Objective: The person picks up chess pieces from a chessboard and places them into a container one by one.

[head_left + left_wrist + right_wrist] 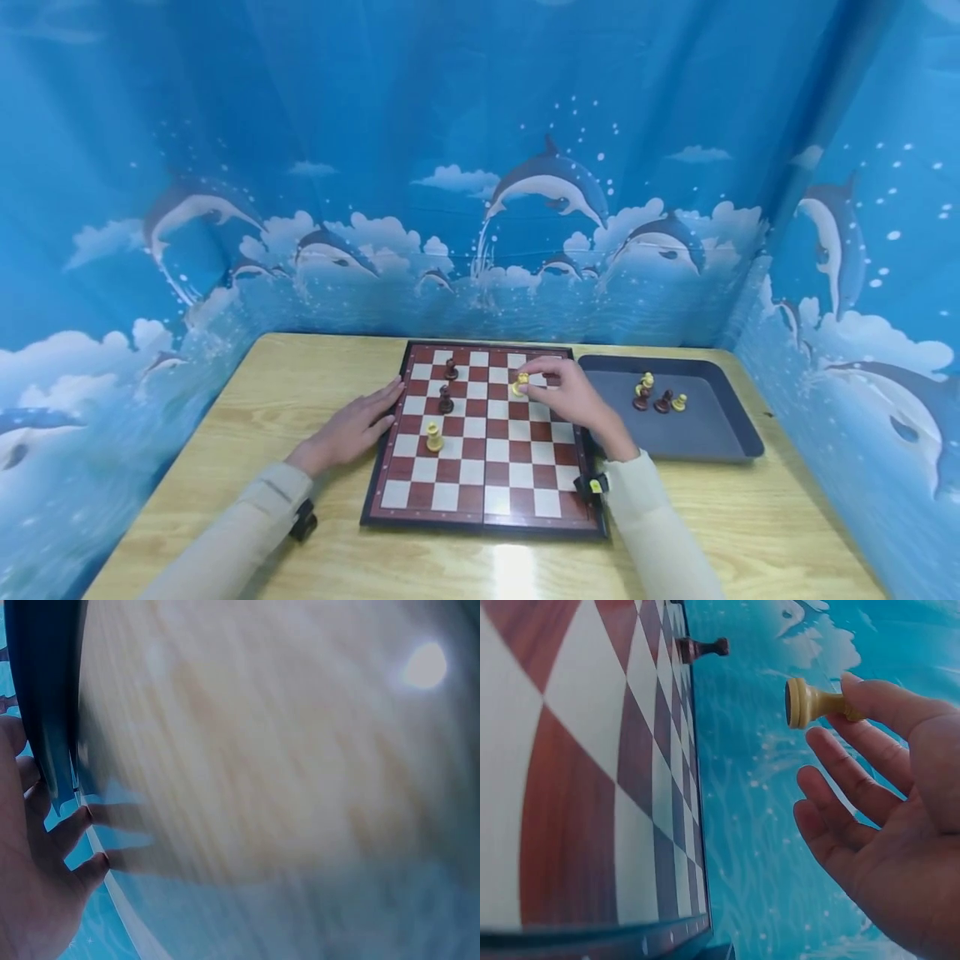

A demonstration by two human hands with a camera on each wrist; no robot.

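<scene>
Between thumb and fingertips, my right hand [573, 398] pinches a yellow chess piece [521, 384] over the far right half of the chessboard [520, 452]. The right wrist view shows the piece [804, 703] tilted on its side to that camera, its base apart from the board; the fingers hide its top. My left hand [351, 429] lies with fingers extended against the board's left edge. On the left half stand a yellow rook-like piece [434, 437] and two dark pieces, one nearer [446, 400] and one farther [451, 369]; their kinds are too small to tell.
Right of the board, a dark grey tray [697, 437] holds several yellow and dark chess pieces [663, 402]. Board and tray sit on a wooden table [300, 379]. A blue dolphin-print curtain [375, 275] hangs behind the table and at its sides.
</scene>
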